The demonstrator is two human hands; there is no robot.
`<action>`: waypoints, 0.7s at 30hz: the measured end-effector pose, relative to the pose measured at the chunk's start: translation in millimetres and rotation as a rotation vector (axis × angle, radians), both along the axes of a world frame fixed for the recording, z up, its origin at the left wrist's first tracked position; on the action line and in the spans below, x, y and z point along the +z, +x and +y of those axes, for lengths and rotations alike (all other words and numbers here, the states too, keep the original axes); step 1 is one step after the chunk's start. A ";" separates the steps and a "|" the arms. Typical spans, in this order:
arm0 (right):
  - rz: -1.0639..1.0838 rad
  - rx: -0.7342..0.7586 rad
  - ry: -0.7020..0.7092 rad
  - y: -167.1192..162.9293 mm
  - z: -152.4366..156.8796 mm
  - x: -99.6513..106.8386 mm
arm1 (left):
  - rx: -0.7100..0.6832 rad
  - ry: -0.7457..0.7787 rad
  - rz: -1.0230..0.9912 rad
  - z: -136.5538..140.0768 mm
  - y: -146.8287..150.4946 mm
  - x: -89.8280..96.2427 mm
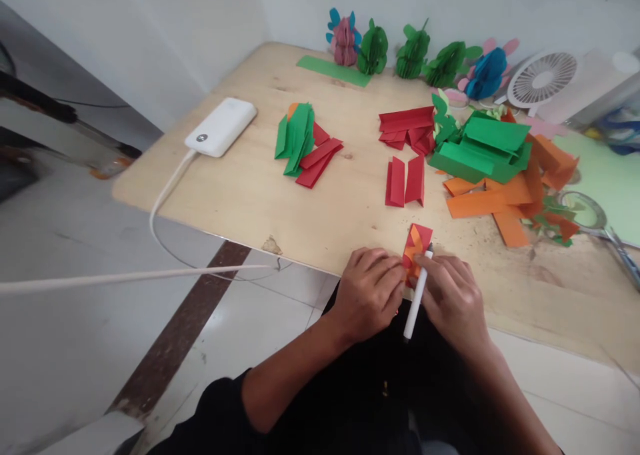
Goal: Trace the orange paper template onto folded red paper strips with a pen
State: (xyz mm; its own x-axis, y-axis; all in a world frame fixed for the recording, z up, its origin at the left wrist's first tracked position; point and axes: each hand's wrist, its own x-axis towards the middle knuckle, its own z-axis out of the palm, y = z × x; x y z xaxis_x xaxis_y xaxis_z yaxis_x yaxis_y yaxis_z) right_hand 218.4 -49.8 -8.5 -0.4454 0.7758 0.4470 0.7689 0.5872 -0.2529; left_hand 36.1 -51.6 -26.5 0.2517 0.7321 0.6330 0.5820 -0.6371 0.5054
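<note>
At the table's front edge lies a small piece of red paper (423,234) with an orange paper cut-out (415,242) on top. My left hand (373,288) is closed, its fingertips on the left side of the red paper. My right hand (455,295) is closed around a white marker pen (417,302), which slants with its dark tip toward the far side. The thumb of that hand rests near the orange cut-out. My fingers hide the lower part of both papers.
Folded red strips (404,182), a green paper pile (485,148) and orange strips (500,198) lie ahead and to the right, near scissors (585,212). Green folded strips (299,138) and a white power bank (223,127) are left. Paper figures (373,47) and a fan (543,78) line the back.
</note>
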 end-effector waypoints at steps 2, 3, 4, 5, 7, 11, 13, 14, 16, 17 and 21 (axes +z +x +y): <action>0.005 0.002 -0.005 0.0 -0.1 -0.5 | -0.017 0.005 0.035 2.6 0.5 0.2; 0.007 0.002 -0.008 0.1 -0.2 -0.8 | -0.020 0.012 0.048 3.1 0.6 -0.6; 0.007 0.002 -0.008 0.1 -0.2 -1.1 | -0.022 0.023 0.058 3.1 0.5 -1.6; 0.006 0.000 -0.008 0.1 -0.3 -1.2 | -0.022 0.036 0.068 3.0 0.2 -2.8; 0.003 -0.002 -0.011 -0.1 -0.4 -1.2 | -0.024 0.061 0.091 2.7 -0.5 -5.0; 0.010 -0.003 -0.014 -0.9 -0.8 -0.1 | -0.027 0.081 0.123 2.8 -2.0 -7.0; 0.009 -0.003 -0.011 -1.1 -0.9 0.4 | -0.025 0.077 0.131 2.6 -2.1 -7.0; 0.009 -0.003 -0.012 -1.2 -1.0 0.5 | -0.024 0.070 0.137 2.3 -2.1 -7.0; 0.009 -0.002 -0.016 -1.2 -1.1 0.4 | -0.021 0.047 0.153 1.3 -1.8 -6.7; 0.009 -0.003 -0.018 -1.1 -1.1 0.3 | -0.020 0.035 0.158 0.7 -1.6 -6.5; -0.003 -0.006 -0.016 -0.6 -1.1 -0.8 | -0.026 0.007 0.116 0.2 -1.8 -4.2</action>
State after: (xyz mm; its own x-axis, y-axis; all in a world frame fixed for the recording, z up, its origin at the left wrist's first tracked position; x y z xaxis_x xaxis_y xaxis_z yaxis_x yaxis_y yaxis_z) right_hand 217.8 -51.0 -9.3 -0.4422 0.7854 0.4331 0.7731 0.5786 -0.2598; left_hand 34.3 -51.3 -30.6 0.3425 0.7199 0.6037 0.6198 -0.6560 0.4307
